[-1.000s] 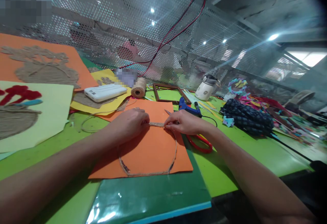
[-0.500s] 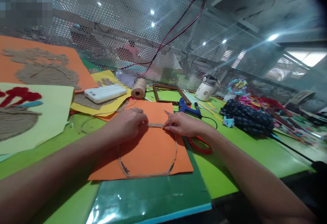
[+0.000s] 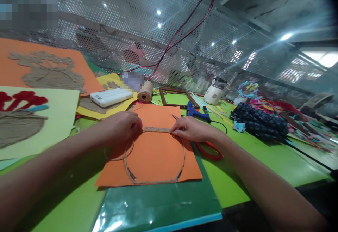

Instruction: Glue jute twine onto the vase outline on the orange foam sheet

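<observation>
An orange sheet of paper lies in front of me with a vase-like outline of jute twine on it. Short rows of twine form a band across the outline's top. My left hand is closed at the band's left end, pinching the twine, whose loose length loops below the hand. At the right end, my right hand presses the twine between thumb and fingers. Red-handled scissors lie partly under my right hand and wrist, their tip showing beyond it.
A green folder lies under the sheet. Beyond are a twine spool, a white power bank, a brown frame, a blue glue gun and a white bottle. Twine pictures lie left; a dark folded umbrella lies right.
My left hand has moved left along the twine, uncovering more of the band. The loose twine now loops over the sheet's left side. My right hand stays at the right end.
</observation>
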The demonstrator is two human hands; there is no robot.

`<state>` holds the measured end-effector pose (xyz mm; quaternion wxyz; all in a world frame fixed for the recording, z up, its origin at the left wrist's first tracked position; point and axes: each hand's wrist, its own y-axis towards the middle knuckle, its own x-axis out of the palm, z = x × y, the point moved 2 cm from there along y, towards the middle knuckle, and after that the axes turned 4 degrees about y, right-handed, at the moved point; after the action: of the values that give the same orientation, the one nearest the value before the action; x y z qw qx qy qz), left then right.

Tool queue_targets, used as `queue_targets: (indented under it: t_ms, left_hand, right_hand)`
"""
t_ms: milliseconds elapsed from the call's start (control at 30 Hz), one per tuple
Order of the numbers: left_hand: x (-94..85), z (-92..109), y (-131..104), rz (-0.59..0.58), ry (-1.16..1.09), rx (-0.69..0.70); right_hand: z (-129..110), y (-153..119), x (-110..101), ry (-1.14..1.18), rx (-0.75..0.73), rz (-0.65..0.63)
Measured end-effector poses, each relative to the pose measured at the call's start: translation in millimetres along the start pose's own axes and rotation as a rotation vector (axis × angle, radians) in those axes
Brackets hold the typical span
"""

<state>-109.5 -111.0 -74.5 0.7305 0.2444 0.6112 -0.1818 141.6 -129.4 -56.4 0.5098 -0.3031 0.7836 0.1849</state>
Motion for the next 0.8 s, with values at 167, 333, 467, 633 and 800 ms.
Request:
queue_targets:
  t_ms: [167, 333, 467, 633, 800]
  left_hand:
    - [-1.2, 4.4, -1.7, 0.015, 0.018, 0.013]
    - [-2.7, 6.2, -2.9, 0.012, 0.023, 0.008]
    - [-2.9, 8.0, -3.1, 0.004, 0.030, 0.003]
    - [-0.9, 7.8, -4.3, 0.021, 0.039, -0.013]
    - [4.2, 3.5, -3.6, 0.039, 0.039, 0.008]
  right_hand:
    - [1.3, 0.1, 2.9, 0.033, 0.031, 0.036]
    - [0.0, -0.1, 3.9, 0.003, 0.021, 0.039]
    - [0.4, 0.1, 2.7, 0.082, 0.069, 0.057]
    - [-1.7, -0.7, 0.4, 0.253, 0.217, 0.126]
    - [-16.1, 0.4, 5.3, 0.069, -0.004, 0.240]
